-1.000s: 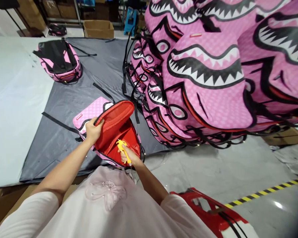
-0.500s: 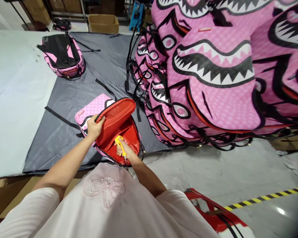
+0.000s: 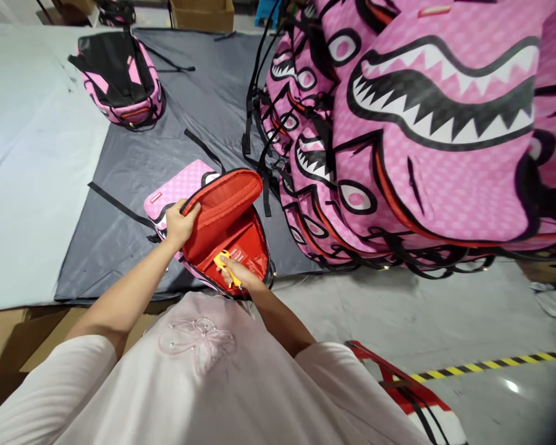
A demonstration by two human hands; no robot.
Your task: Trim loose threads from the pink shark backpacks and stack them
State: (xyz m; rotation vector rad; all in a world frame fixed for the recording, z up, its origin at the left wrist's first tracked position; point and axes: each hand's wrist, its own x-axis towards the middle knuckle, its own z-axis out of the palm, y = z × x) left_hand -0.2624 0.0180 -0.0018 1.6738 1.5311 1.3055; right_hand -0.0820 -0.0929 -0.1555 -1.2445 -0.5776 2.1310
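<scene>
A pink backpack (image 3: pixel 181 180) with a shark-mouth print lies in front of me, its main compartment unzipped and its red lining (image 3: pixel 243 235) showing. My left hand (image 3: pixel 180 224) is closed on the edge of the raised front flap (image 3: pixel 225 199), holding it up. Inside the opening, my right hand (image 3: pixel 238 273) grips a yellow air blow gun (image 3: pixel 223 258) with a metal fitting at its lower end. Past that hand, pale print (image 3: pixel 237 252) shows on the red lining. The gun's nozzle tip cannot be made out.
Many pink backpacks (image 3: pixel 438 117) are piled high on the right. Another backpack (image 3: pixel 120 80) lies back-side up at the far left of the grey sheet (image 3: pixel 134 151). Cardboard boxes (image 3: pixel 202 15) stand behind the table. A red and white object (image 3: pixel 412 395) is on the floor at right.
The view has shifted, so the table appears higher in the picture. My right hand and the blow gun have tilted slightly inside the compartment. My left hand keeps its hold on the flap.
</scene>
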